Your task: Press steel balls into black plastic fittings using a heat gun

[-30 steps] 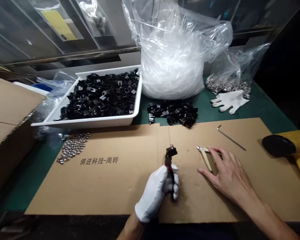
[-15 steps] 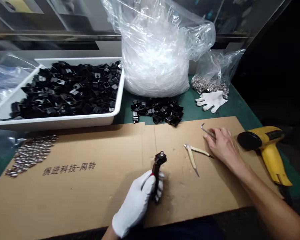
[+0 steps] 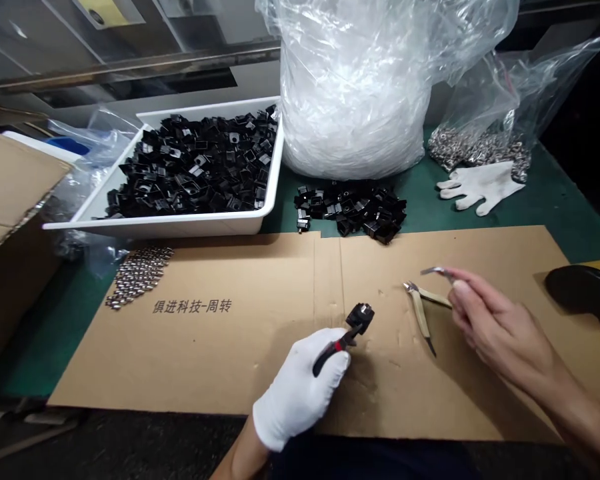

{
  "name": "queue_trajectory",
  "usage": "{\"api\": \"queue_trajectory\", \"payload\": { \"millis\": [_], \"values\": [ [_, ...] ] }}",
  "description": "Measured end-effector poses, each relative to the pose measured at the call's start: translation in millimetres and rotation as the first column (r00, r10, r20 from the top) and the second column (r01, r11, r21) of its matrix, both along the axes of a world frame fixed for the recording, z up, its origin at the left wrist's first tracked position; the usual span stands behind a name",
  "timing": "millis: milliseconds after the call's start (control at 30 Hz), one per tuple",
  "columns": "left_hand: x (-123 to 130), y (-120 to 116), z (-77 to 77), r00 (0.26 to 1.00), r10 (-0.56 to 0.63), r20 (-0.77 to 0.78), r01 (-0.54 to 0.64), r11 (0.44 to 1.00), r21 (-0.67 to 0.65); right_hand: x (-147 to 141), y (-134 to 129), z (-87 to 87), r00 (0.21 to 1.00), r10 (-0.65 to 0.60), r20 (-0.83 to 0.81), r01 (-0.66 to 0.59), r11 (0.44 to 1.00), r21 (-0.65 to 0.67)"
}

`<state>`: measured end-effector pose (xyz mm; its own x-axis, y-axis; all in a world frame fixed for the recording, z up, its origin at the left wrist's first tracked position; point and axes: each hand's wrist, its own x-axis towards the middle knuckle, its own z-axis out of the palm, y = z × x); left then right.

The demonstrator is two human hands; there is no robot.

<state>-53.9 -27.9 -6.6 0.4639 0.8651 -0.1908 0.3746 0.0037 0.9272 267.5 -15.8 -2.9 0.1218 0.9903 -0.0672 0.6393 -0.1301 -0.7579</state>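
Observation:
My left hand (image 3: 307, 383), in a white glove, is closed around dark-handled pliers (image 3: 334, 348) with a red band. In their jaws sits a small black plastic part (image 3: 360, 317) with a silver metal piece on top. My bare right hand (image 3: 495, 320) pinches a thin bent hex key (image 3: 434, 271), raised above the cardboard with its short end pointing left. Just left of that hand, cream-handled cutting nippers (image 3: 420, 313) lie spread on the cardboard sheet (image 3: 260, 373).
Behind the cardboard are a white tray (image 3: 210, 225) of black parts, a loose pile of black parts (image 3: 355, 210), and a big clear plastic bag (image 3: 355, 100). Small metal pieces (image 3: 139, 277) lie left. A white glove (image 3: 483, 185) and a heat gun (image 3: 580, 288) are right.
My right hand has lifted the hex key off the cardboard and brought it above the nippers. My left hand has tilted the pliers, still gripping the black part. The view has shifted left.

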Motion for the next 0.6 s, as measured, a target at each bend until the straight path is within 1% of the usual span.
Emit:
{"api": "queue_trajectory", "payload": {
  "millis": [33,67,133,233,300,367,467,600],
  "values": [
    [1.0,0.0,1.7,1.000,0.002,-0.024,-0.001,0.999,0.032,-12.3,-8.7,7.9,0.989,0.062,-0.132,-0.066,0.997,-0.027],
    [2.3,-0.1,3.2,0.999,-0.001,-0.044,0.004,0.998,0.055,-23.6,-15.8,14.9,0.970,0.117,-0.215,-0.122,0.993,-0.008],
    [5.1,-0.5,5.1,0.997,-0.014,-0.079,0.021,0.996,0.088,-40.7,-23.8,25.3,0.942,0.190,-0.278,-0.182,0.982,0.054],
    [8.4,-1.6,6.0,0.993,-0.032,-0.116,0.048,0.990,0.130,-51.8,-24.2,32.3,0.954,0.236,-0.186,-0.200,0.961,0.192],
    [9.8,-2.5,5.8,0.991,-0.038,-0.129,0.057,0.987,0.153,-52.9,-21.7,33.6,0.956,0.270,-0.110,-0.231,0.931,0.282],
    [10.7,-3.3,5.6,0.990,-0.036,-0.137,0.058,0.985,0.163,-52.5,-20.3,34.0,0.949,0.306,-0.075,-0.266,0.906,0.329],
    [11.8,-4.4,5.6,0.989,-0.037,-0.145,0.060,0.986,0.154,-52.7,-21.6,34.5,0.940,0.334,-0.072,-0.292,0.895,0.338],
    [12.3,-5.5,5.4,0.985,-0.041,-0.167,0.063,0.990,0.129,-54.2,-24.9,36.3,0.933,0.343,-0.105,-0.301,0.909,0.289]
  ]
}}
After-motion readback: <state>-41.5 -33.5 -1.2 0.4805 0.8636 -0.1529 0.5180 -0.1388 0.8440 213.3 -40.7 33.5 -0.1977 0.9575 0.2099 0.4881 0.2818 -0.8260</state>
